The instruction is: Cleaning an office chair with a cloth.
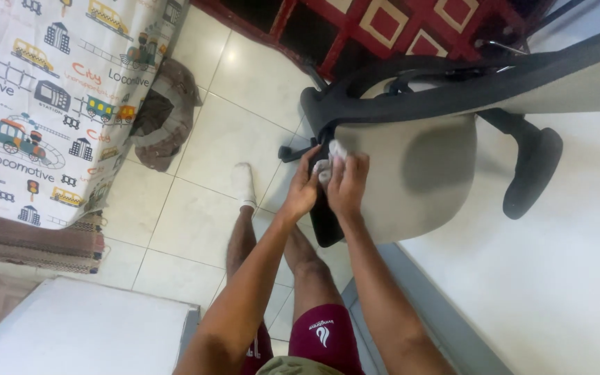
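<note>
At the bottom of the frame sit the person's maroon shorts (324, 340), with both bare forearms reaching up toward the middle of the picture. In the lower left corner lies a flat white surface (85, 326). The left hand (303, 187) is curled, its fingers bent around the black front edge of an office chair seat (404, 177) just left of centre. The right hand (347, 184) lies beside it, almost touching, fingers closed on a small white cloth (333, 156) that is pressed against the seat edge; the cloth shows bunched between the two hands, just above the knuckles. The seat is pale grey with a black frame and fills the centre right of the frame. Below the hands, a foot in a white sock (244, 184) stands on the pale tiled floor (196, 222). A black armrest (532, 170) hangs at the right. Further off, at the upper left, a printed fabric with trains and buildings (43, 97) hangs down, with a brownish cushion (164, 114) on the floor beside it. A red lattice panel (411, 24) runs across the top.
</note>
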